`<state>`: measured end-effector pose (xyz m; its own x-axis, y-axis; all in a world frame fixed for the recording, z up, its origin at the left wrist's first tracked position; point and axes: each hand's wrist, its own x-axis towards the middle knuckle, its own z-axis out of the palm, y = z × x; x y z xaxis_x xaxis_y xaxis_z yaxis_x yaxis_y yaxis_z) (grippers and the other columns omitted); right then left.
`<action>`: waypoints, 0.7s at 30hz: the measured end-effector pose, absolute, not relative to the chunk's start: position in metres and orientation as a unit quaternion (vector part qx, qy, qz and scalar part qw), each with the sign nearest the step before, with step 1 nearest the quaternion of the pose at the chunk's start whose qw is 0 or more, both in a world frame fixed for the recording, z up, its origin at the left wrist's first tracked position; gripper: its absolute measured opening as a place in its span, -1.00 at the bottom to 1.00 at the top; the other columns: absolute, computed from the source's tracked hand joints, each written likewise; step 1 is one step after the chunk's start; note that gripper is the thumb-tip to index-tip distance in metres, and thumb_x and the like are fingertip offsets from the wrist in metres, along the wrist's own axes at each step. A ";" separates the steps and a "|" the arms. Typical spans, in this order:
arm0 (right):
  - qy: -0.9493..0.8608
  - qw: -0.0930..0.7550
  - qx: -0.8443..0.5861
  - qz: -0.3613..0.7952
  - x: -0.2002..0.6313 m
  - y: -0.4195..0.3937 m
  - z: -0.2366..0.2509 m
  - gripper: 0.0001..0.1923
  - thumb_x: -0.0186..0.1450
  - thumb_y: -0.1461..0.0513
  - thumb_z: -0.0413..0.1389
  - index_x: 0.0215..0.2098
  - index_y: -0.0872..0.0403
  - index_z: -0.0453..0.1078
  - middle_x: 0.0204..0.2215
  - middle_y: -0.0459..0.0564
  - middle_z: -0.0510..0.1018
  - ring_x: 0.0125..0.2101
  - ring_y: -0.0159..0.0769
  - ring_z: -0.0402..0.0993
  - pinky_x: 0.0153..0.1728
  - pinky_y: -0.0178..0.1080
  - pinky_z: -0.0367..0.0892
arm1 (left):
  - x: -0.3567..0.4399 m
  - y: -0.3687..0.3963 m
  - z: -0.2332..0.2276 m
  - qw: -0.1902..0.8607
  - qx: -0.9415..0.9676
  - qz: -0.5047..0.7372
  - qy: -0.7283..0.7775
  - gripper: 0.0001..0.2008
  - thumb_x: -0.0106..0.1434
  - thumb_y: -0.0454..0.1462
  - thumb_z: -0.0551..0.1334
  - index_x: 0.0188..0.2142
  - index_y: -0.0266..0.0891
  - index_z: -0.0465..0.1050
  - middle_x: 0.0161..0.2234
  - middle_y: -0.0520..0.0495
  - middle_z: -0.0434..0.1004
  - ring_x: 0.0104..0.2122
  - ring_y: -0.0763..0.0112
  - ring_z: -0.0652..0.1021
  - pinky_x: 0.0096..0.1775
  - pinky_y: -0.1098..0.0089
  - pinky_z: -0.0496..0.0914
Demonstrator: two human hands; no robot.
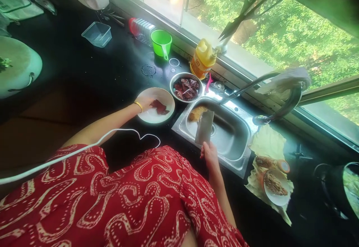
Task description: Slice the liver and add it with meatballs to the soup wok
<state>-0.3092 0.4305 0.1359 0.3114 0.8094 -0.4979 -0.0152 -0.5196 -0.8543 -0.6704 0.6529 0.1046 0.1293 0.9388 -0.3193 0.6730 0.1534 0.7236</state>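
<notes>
While the right hand [209, 154] is held over the near edge of the steel sink [238, 148], its fingers are wrapped tightly around the handle of a cleaver [204, 128], whose broad blade is pointed away from the body and raised above the basin. A brown scouring pad [196, 113] is seen inside the sink at its far left corner. The left hand [144, 101] is stretched across the dark counter [84, 86] to a white plate [153, 116] set just left of the sink; its fingers are laid on the plate's near-left rim, though whether they are curled or flat cannot be told. A dark red piece of meat [159, 107] is lying on that plate. Just behind it, touching the sink's far left corner, a metal bowl [173, 82] filled with more red meat is placed. A yellow bottle [202, 59] and a green cup [161, 43] are stood along the counter's window edge. To the right of the sink, a small white dish [277, 201] with browned food is set on pale leaves. A red patterned garment [126, 202] fills the foreground.
</notes>
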 end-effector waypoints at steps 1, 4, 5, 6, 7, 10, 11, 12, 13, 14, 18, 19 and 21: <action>-0.282 0.402 -0.703 0.514 -0.310 0.431 0.135 -0.71 0.16 0.04 0.15 -0.47 0.01 0.18 -0.73 -0.30 0.29 -0.81 -0.52 0.14 -0.80 -0.42 0.16 | -0.672 0.651 0.105 0.389 0.650 0.134 0.639 -0.78 -0.03 -0.44 0.38 -0.55 -0.24 0.35 -0.49 -0.11 0.33 -0.03 -0.04 0.45 -0.02 0.31 0.28; -0.283 0.404 -0.700 0.516 -0.312 0.432 0.132 -0.69 0.15 0.02 0.16 -0.48 0.01 0.17 -0.73 -0.30 0.28 -0.81 -0.52 0.13 -0.80 -0.41 0.14 | -0.674 0.649 0.105 0.324 0.703 0.030 0.632 -0.92 0.09 -0.31 0.35 -0.39 -0.25 0.50 -0.37 -0.13 0.47 -0.12 0.07 0.51 -0.04 0.32 0.30; -0.285 0.404 -0.698 0.518 -0.313 0.433 0.131 -0.68 0.15 0.00 0.16 -0.47 0.01 0.17 -0.73 -0.31 0.29 -0.81 -0.52 0.14 -0.80 -0.41 0.14 | -0.674 0.649 0.105 0.308 0.714 -0.003 0.628 -0.90 0.13 -0.27 0.31 -0.33 -0.24 0.53 -0.31 -0.13 0.52 -0.14 0.10 0.52 -0.05 0.33 0.31; -0.287 0.404 -0.697 0.519 -0.314 0.434 0.130 -0.67 0.14 -0.01 0.16 -0.47 0.01 0.17 -0.73 -0.31 0.28 -0.81 -0.52 0.14 -0.80 -0.41 0.14 | -0.673 0.649 0.106 0.296 0.722 -0.035 0.625 -0.85 0.17 -0.23 0.27 -0.27 -0.22 0.56 -0.25 -0.13 0.55 -0.14 0.12 0.53 -0.06 0.34 0.32; -0.290 0.403 -0.696 0.520 -0.314 0.434 0.130 -0.66 0.13 -0.02 0.16 -0.46 0.01 0.18 -0.73 -0.31 0.28 -0.81 -0.53 0.14 -0.80 -0.41 0.14 | -0.672 0.650 0.107 0.277 0.732 -0.073 0.618 -0.78 0.21 -0.19 0.22 -0.22 -0.19 0.57 -0.18 -0.13 0.57 -0.13 0.14 0.54 -0.08 0.35 0.33; -0.296 0.400 -0.696 0.517 -0.316 0.435 0.129 -0.64 0.10 -0.05 0.15 -0.45 0.01 0.17 -0.74 -0.33 0.29 -0.81 -0.53 0.14 -0.80 -0.42 0.15 | -0.663 0.650 0.110 0.216 0.756 -0.154 0.598 -0.64 0.30 -0.10 0.10 -0.09 -0.17 0.57 -0.06 -0.16 0.57 -0.08 0.13 0.54 -0.09 0.34 0.33; -0.296 0.399 -0.697 0.516 -0.316 0.435 0.129 -0.64 0.10 -0.05 0.15 -0.45 0.01 0.17 -0.73 -0.33 0.29 -0.81 -0.54 0.14 -0.80 -0.42 0.15 | -0.659 0.650 0.111 0.194 0.762 -0.159 0.597 -0.63 0.31 -0.09 0.10 -0.07 -0.18 0.57 -0.05 -0.18 0.56 -0.06 0.10 0.53 -0.08 0.32 0.33; -0.296 0.399 -0.698 0.516 -0.317 0.435 0.129 -0.64 0.09 -0.05 0.14 -0.45 0.01 0.17 -0.74 -0.33 0.29 -0.81 -0.54 0.13 -0.80 -0.42 0.15 | -0.656 0.650 0.112 0.170 0.769 -0.155 0.596 -0.63 0.31 -0.09 0.10 -0.05 -0.19 0.56 -0.04 -0.20 0.55 -0.04 0.08 0.52 -0.07 0.30 0.32; -0.295 0.398 -0.698 0.516 -0.317 0.435 0.129 -0.64 0.09 -0.05 0.14 -0.45 0.01 0.17 -0.74 -0.34 0.28 -0.81 -0.54 0.13 -0.80 -0.42 0.15 | -0.652 0.649 0.114 0.149 0.776 -0.146 0.595 -0.63 0.31 -0.11 0.11 -0.04 -0.20 0.55 -0.03 -0.23 0.54 -0.02 0.06 0.51 -0.07 0.29 0.32; -0.293 0.398 -0.699 0.517 -0.317 0.434 0.128 -0.63 0.08 -0.06 0.14 -0.44 0.01 0.17 -0.74 -0.34 0.28 -0.80 -0.54 0.13 -0.80 -0.43 0.15 | -0.649 0.649 0.115 0.134 0.783 -0.138 0.592 -0.65 0.31 -0.15 0.12 -0.02 -0.21 0.54 -0.03 -0.24 0.53 -0.02 0.06 0.50 -0.07 0.28 0.32; -0.282 0.399 -0.703 0.518 -0.316 0.431 0.126 -0.62 0.07 -0.08 0.14 -0.44 0.01 0.16 -0.74 -0.35 0.26 -0.80 -0.54 0.11 -0.81 -0.43 0.15 | -0.640 0.650 0.118 0.118 0.816 -0.145 0.547 -0.66 0.32 -0.21 0.12 0.02 -0.23 0.50 -0.03 -0.26 0.51 -0.05 0.07 0.50 -0.11 0.26 0.31; -0.280 0.400 -0.703 0.517 -0.316 0.431 0.126 -0.61 0.07 -0.08 0.14 -0.44 0.01 0.16 -0.74 -0.35 0.26 -0.80 -0.54 0.11 -0.81 -0.43 0.14 | -0.639 0.651 0.117 0.115 0.823 -0.153 0.535 -0.66 0.32 -0.20 0.13 0.02 -0.23 0.50 -0.03 -0.27 0.50 -0.05 0.06 0.49 -0.11 0.26 0.30; -0.275 0.405 -0.703 0.516 -0.315 0.429 0.125 -0.61 0.07 -0.08 0.14 -0.44 0.01 0.15 -0.74 -0.35 0.26 -0.79 -0.54 0.11 -0.81 -0.43 0.13 | -0.638 0.655 0.114 0.113 0.829 -0.155 0.525 -0.67 0.31 -0.20 0.14 0.00 -0.23 0.52 -0.03 -0.27 0.50 -0.04 0.07 0.49 -0.10 0.26 0.29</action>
